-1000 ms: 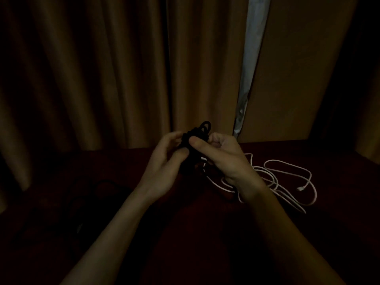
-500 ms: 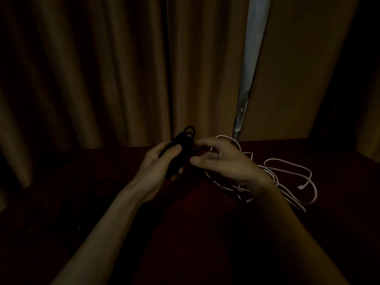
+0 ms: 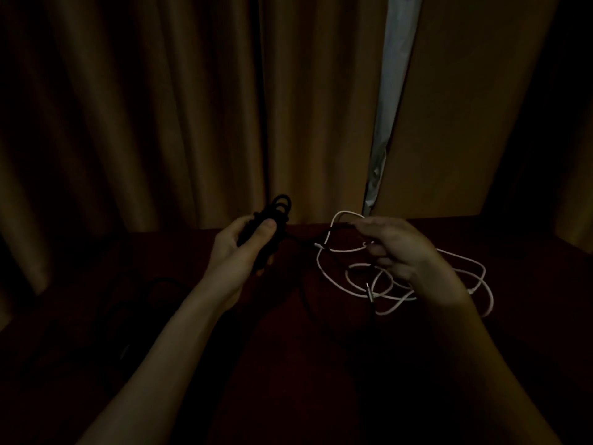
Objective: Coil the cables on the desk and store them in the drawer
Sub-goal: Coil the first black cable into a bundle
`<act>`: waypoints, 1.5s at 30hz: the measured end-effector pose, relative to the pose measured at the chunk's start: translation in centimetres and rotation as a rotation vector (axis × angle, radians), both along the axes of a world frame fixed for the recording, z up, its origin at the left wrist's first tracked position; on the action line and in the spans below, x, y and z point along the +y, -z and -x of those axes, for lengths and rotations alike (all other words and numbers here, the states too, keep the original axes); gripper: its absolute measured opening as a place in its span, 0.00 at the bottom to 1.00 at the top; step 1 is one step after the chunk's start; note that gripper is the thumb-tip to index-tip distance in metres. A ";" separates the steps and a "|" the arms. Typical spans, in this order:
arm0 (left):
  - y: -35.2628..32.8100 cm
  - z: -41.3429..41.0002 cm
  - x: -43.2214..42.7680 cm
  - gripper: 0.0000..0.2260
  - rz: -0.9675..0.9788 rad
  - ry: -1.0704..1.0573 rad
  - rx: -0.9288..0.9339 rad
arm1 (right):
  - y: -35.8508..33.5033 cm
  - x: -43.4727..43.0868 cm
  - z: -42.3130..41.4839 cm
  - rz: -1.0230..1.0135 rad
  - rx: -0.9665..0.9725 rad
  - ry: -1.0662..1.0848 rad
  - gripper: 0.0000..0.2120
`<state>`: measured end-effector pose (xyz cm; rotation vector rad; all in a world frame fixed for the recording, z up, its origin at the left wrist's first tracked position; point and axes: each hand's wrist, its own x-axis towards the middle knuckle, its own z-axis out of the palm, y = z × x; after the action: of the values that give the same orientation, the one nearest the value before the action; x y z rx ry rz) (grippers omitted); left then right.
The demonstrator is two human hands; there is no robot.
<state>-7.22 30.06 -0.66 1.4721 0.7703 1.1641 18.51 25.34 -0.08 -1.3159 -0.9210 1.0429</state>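
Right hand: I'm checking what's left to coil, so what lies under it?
Loose loops of the white cable lie on the desk under the right hand. How the loops run beneath the palm is covered.

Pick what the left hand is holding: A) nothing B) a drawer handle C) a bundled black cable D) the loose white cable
C: the left hand grips the black cable, which is wound into a bundle. The right hand pinches its free end, and the white cable lies loose on the desk.
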 end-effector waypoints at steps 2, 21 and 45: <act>0.3 0.2 0.4 0.15 0.011 -0.051 0.006 | 0.5 0.1 -0.5 0.036 -0.018 0.123 0.06; 1.5 -0.4 1.0 0.14 0.016 -0.157 0.075 | 0.5 -0.6 -0.7 0.103 -0.934 0.122 0.09; 1.7 -0.4 0.4 0.15 -0.060 0.029 0.100 | 1.5 -0.4 3.4 -0.230 -0.409 -0.302 0.08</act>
<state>-6.80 30.44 -2.33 1.5962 0.7860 1.1067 15.11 24.92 -1.55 -1.2393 -1.5391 0.8712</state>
